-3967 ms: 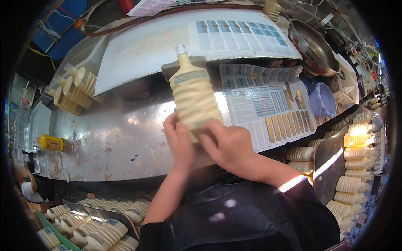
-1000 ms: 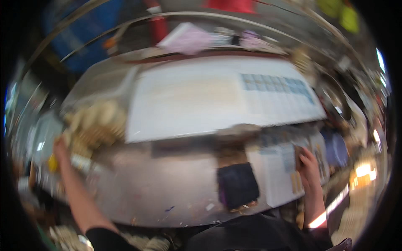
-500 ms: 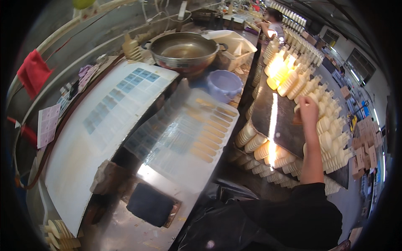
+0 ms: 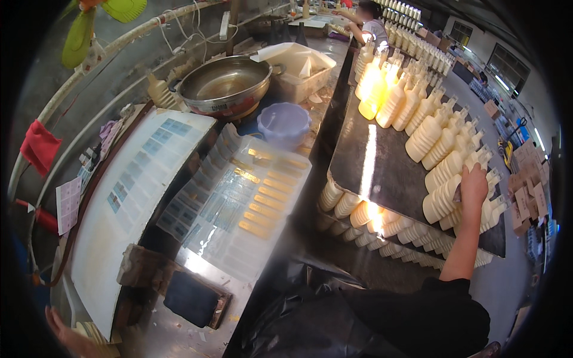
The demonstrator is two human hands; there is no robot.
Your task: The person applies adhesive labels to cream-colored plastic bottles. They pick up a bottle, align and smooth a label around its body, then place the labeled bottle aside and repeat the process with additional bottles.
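At the right, my right hand [image 4: 473,184] is closed at the near end of the rows of cream ribbed bottles [image 4: 441,197]. A small brown flat piece [image 4: 458,193] shows at its fingers; its kind is unclear. Whether the hand also touches a bottle is hard to tell. My left hand [image 4: 65,333] is at the lower left rim, partly cut off, with fingers stretched upward beside a few stacked cream bottles [image 4: 92,332]. Between the hands, a translucent sheet [image 4: 277,206] with gold strips and bluish label patches lies on the metal bench. Below it is a dark pad [image 4: 191,298] on a wooden block.
A white slanted board [image 4: 101,256] carries bluish label sheets. Behind stand a metal wok [image 4: 224,83], a purple basin [image 4: 284,124] and a white bin [image 4: 304,77]. More bottles sit below the dark board [image 4: 382,161]. A person [image 4: 370,27] works farther off.
My right hand has moved nearer and to the right along the bottles, the brown piece with it. My left hand has come into view at the lower left. The view has turned slightly right.
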